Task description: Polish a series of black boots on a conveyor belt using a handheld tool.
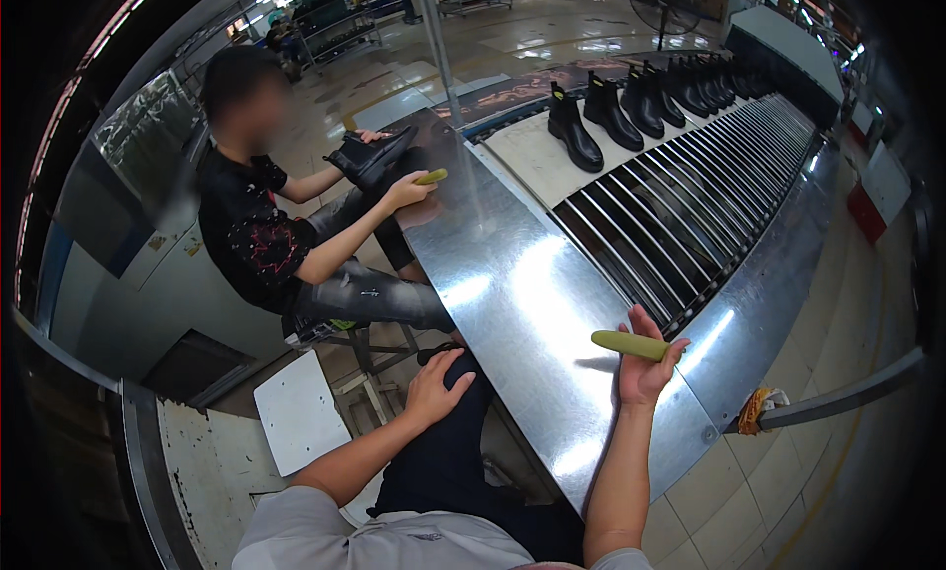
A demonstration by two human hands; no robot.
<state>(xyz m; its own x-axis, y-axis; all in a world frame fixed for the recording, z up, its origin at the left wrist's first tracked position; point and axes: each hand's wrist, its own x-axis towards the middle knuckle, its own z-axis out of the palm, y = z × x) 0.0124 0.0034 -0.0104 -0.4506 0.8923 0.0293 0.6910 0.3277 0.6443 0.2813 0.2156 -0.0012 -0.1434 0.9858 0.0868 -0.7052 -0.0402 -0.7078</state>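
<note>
My right hand (645,366) is over the near end of a shiny metal table (522,299), its palm turned up. Lying across the fingers and held by the thumb is an olive-green oblong piece (629,345) with rounded ends; its exact kind cannot be made out. My left hand (434,388) rests on my dark-trousered knee (463,373), fingers spread and holding nothing. To the left, a seated co-worker (261,196) holds a black ankle boot (370,159) in one hand and a similar olive-green piece (432,177) in the other.
A conveyor of metal rollers (680,205) runs away beyond the table. Several black boots (574,127) stand in a row on the pale belt along its left side. A metal rail (838,404) with an orange tie is at the right, and a white stool top (301,412) at the left.
</note>
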